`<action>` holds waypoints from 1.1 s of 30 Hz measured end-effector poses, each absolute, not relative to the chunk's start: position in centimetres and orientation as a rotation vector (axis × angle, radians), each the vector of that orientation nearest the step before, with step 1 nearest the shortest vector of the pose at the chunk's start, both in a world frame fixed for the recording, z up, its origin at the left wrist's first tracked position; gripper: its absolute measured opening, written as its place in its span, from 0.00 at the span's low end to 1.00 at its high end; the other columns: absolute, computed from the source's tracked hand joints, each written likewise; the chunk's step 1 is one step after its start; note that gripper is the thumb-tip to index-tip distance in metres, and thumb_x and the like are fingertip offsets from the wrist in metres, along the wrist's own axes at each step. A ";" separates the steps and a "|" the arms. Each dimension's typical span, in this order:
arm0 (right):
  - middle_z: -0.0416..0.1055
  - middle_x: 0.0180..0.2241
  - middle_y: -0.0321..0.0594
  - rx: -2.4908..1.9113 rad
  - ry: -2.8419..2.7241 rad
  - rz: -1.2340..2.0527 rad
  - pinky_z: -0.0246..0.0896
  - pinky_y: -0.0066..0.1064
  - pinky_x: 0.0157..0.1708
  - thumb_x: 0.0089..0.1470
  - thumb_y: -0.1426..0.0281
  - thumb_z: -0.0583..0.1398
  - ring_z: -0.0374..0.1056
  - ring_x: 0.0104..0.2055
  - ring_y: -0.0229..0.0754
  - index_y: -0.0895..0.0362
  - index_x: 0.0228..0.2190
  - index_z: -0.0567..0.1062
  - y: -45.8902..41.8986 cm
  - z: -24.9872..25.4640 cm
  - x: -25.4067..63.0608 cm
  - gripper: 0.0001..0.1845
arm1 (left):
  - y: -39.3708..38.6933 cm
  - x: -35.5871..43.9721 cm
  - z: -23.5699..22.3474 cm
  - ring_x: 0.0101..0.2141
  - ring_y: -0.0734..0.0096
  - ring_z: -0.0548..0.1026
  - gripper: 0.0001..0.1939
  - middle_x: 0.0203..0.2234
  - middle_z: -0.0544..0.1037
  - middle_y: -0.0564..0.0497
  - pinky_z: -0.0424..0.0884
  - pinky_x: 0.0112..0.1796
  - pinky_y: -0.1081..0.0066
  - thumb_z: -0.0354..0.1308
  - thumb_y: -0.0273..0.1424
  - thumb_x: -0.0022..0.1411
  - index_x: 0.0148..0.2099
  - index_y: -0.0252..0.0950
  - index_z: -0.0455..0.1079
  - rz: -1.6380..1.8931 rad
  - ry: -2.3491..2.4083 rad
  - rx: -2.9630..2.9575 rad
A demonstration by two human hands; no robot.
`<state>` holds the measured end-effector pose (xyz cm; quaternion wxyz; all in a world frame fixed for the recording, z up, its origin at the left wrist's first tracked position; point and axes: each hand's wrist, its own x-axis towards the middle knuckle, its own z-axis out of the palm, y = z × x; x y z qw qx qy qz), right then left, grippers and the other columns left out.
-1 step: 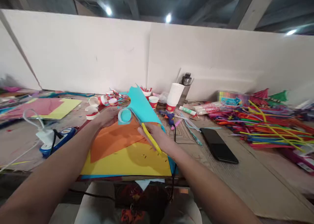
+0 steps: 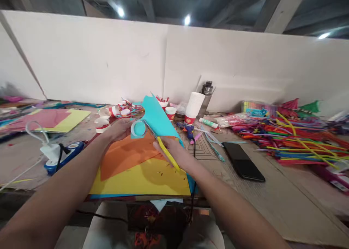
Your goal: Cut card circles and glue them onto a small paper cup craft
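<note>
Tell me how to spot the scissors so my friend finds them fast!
Start at the big yellow sheet in front. Over its right side, the right hand holds the scissors. Their yellow handle and thin metal blades stand out from the flat orange paper.

Forearms (image 2: 79, 172) and fingers (image 2: 156, 145) bare; pale trousers (image 2: 105, 223).

Craft workshop — paper (image 2: 156, 116), pipe cleaners (image 2: 302, 141)

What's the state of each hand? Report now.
Left hand: closed, holding white ring with light-blue paper.
Right hand: closed, holding yellow-handled metal scissors.
</note>
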<state>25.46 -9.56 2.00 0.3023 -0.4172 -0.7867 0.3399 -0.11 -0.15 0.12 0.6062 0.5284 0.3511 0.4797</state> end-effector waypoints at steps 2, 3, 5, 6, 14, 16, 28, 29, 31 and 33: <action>0.57 0.23 0.31 -1.107 -2.105 0.911 0.51 0.29 0.31 0.61 0.58 0.55 0.58 0.28 0.38 0.53 0.24 0.61 -9.6 2.2 25.4 0.17 | -0.4 -0.4 0.3 0.29 0.68 0.75 0.16 0.26 0.79 0.46 0.73 0.33 0.72 0.73 0.39 0.48 0.30 0.31 0.79 1.089 0.811 1.244; 0.57 0.23 0.31 -1.109 -2.114 0.914 0.52 0.29 0.31 0.62 0.58 0.55 0.59 0.28 0.38 0.53 0.24 0.62 -9.7 2.3 25.4 0.17 | -0.4 -0.5 0.4 0.29 0.68 0.75 0.15 0.27 0.79 0.46 0.72 0.33 0.71 0.72 0.39 0.49 0.31 0.31 0.79 1.079 0.817 1.254; 0.59 0.22 0.32 -1.121 -2.130 0.912 0.54 0.29 0.31 0.62 0.57 0.55 0.60 0.28 0.39 0.53 0.26 0.65 -9.8 2.4 25.4 0.17 | -0.3 -0.9 0.4 0.29 0.68 0.75 0.14 0.28 0.79 0.46 0.72 0.34 0.70 0.71 0.38 0.50 0.31 0.31 0.78 1.063 0.846 1.273; 0.60 0.22 0.32 -1.123 -2.136 0.910 0.54 0.29 0.31 0.62 0.57 0.55 0.61 0.28 0.39 0.54 0.27 0.66 -9.8 2.4 25.5 0.16 | -0.2 -1.1 0.4 0.29 0.69 0.74 0.13 0.28 0.79 0.46 0.72 0.34 0.70 0.70 0.38 0.51 0.31 0.31 0.78 1.058 0.866 1.277; 0.66 0.28 0.34 -1.151 -2.194 0.887 0.55 0.29 0.34 0.63 0.52 0.54 0.60 0.30 0.37 0.56 0.38 0.74 -9.6 2.0 25.8 0.20 | 0.0 -1.6 0.6 0.30 0.64 0.76 0.07 0.30 0.79 0.45 0.73 0.34 0.70 0.62 0.32 0.57 0.30 0.35 0.79 1.020 0.970 1.305; 0.67 0.29 0.34 -1.170 -2.207 0.875 0.54 0.29 0.34 0.63 0.53 0.54 0.60 0.30 0.37 0.56 0.38 0.74 -9.5 1.9 25.7 0.20 | -0.1 -1.6 0.8 0.31 0.61 0.77 0.07 0.29 0.79 0.45 0.73 0.33 0.69 0.61 0.31 0.57 0.29 0.35 0.79 1.016 0.994 1.317; 0.59 0.23 0.30 -1.198 -2.231 0.776 0.45 0.28 0.29 0.62 0.58 0.57 0.55 0.28 0.35 0.56 0.27 0.66 -9.5 2.0 25.2 0.17 | -0.7 -1.7 1.4 0.24 0.71 0.71 0.10 0.22 0.74 0.49 0.70 0.27 0.72 0.68 0.34 0.51 0.25 0.33 0.73 1.046 1.049 1.269; 0.58 0.23 0.30 -1.184 -2.235 0.769 0.45 0.28 0.29 0.62 0.58 0.57 0.53 0.28 0.34 0.56 0.26 0.65 -9.5 1.9 25.2 0.18 | -0.9 -1.7 1.5 0.24 0.71 0.71 0.11 0.22 0.75 0.49 0.70 0.28 0.72 0.69 0.35 0.50 0.26 0.33 0.74 1.037 1.048 1.277; 0.58 0.23 0.30 -1.163 -2.245 0.769 0.45 0.28 0.29 0.62 0.58 0.56 0.52 0.27 0.34 0.56 0.25 0.64 -9.5 1.8 25.2 0.19 | -1.1 -1.7 1.7 0.26 0.70 0.72 0.12 0.24 0.77 0.47 0.71 0.29 0.71 0.71 0.36 0.49 0.27 0.32 0.75 1.019 1.038 1.292; 0.58 0.23 0.29 -1.179 -2.253 0.776 0.45 0.28 0.29 0.63 0.57 0.56 0.51 0.27 0.34 0.55 0.25 0.63 -9.6 1.9 25.2 0.19 | -1.3 -1.7 1.9 0.27 0.69 0.73 0.13 0.25 0.78 0.46 0.72 0.31 0.71 0.71 0.37 0.49 0.28 0.31 0.77 1.003 1.030 1.301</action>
